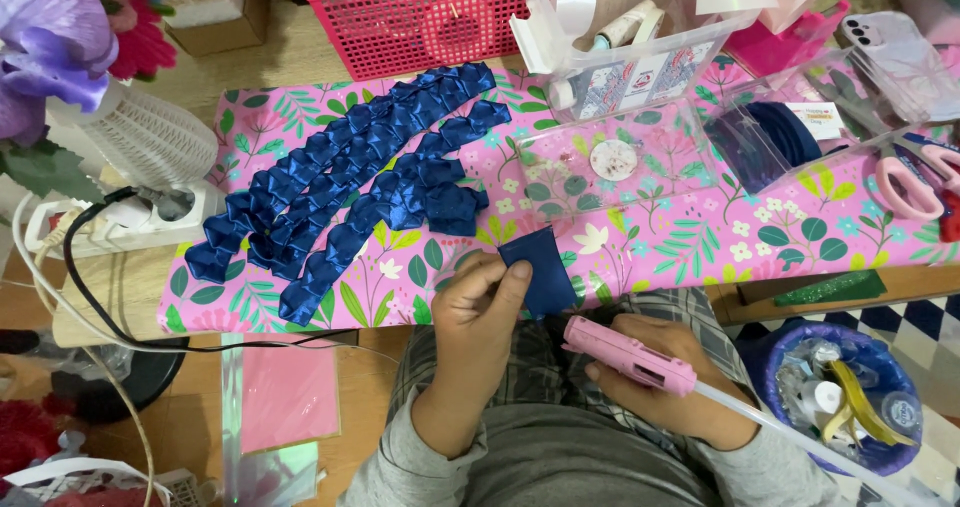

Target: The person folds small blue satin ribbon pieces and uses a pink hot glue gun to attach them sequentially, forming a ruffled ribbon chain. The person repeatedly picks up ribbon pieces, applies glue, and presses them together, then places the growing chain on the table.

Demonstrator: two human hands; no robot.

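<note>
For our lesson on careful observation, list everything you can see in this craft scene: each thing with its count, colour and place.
Folded ribbon pieces: many, dark blue, in rows on the wrapping paper.
Wrapping paper: one sheet, pink floral, covering the table.
Basket: one, pink-red, top centre.
Clear boxes: several, transparent, upper right.
Scissors: one pair, pink handles, right edge.
Power strip: one, white, left.
Artificial flowers: a bunch, purple and pink, top left.
Bin: one, blue-lined, lower right.
Ribbon piece: one, dark blue, pinched in the left hand.
Glue gun: one, pink, in the right hand.
Left hand: holds ribbon.
Right hand: grips glue gun.
</note>
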